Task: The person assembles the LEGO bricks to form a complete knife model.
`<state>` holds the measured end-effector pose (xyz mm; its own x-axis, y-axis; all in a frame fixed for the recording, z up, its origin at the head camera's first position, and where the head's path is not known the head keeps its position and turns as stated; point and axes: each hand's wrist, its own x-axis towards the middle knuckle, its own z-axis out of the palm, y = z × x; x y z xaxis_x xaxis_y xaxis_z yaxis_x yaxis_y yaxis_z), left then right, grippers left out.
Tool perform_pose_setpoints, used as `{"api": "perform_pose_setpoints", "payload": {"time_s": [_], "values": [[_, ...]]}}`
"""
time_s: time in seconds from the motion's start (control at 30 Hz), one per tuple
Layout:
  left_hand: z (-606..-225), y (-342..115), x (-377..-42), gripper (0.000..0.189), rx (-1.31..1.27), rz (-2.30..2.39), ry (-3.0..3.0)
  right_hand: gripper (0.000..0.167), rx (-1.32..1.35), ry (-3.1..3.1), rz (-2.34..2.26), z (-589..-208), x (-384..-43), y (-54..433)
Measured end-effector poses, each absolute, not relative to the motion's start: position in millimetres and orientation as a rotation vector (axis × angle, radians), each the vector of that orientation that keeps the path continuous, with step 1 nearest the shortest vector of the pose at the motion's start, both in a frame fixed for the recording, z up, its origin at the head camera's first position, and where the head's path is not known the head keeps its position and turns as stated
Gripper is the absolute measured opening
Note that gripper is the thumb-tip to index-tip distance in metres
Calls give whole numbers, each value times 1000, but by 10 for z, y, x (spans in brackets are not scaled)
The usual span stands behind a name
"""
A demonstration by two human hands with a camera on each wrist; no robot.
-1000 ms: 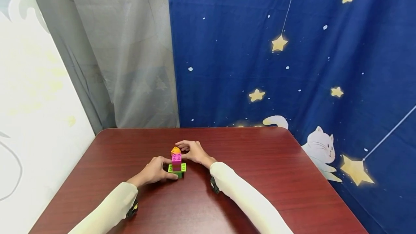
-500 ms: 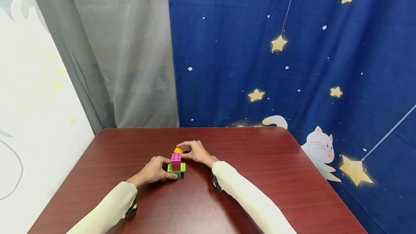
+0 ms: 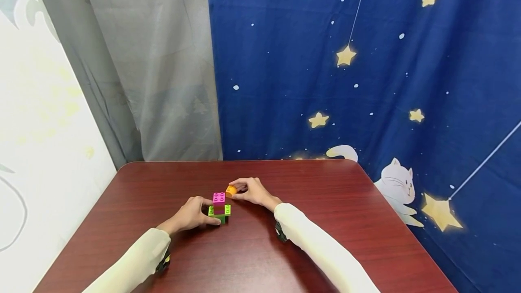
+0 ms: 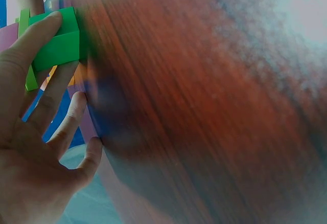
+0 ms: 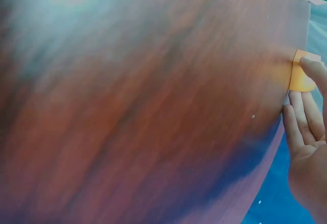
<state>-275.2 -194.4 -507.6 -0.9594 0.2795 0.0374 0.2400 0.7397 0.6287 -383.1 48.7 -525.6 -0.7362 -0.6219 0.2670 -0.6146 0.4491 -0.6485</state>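
A small stack of toy building bricks stands on the table: a magenta brick (image 3: 219,198) on top, a lime-green plate (image 3: 227,210) under it and a green brick (image 4: 65,42) at the bottom. My left hand (image 3: 190,215) grips the stack low down, its thumb on the green brick's near side and fingers behind. Just behind and to the right of the stack, my right hand (image 3: 253,192) pinches an orange brick (image 3: 231,191) with a rounded side between thumb and fingers. In the right wrist view, the thumb lies on the orange brick's face.
The dark red wooden table (image 3: 252,257) reaches back to a blue curtain (image 3: 285,80) with stars and a grey curtain (image 3: 175,103). A pale patterned panel (image 3: 44,125) borders it on the left.
The orange brick has moved right, away from behind the magenta brick, together with my right hand. My left hand keeps its grip on the stack.
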Motion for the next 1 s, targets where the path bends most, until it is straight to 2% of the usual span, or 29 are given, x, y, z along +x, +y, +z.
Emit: {"api": "perform_pose_setpoints", "payload": {"time_s": [0.53, 1.0], "values": [[-5103, -1954, -2771, 55, 444, 1043, 2871, 40, -1152, 2648, -1155, -5260, -3768, 714], [-5132, -1969, -2770, 54, 496, 1025, 2895, 40, -1183, 2622, -1149, -5242, -3530, 894]]}}
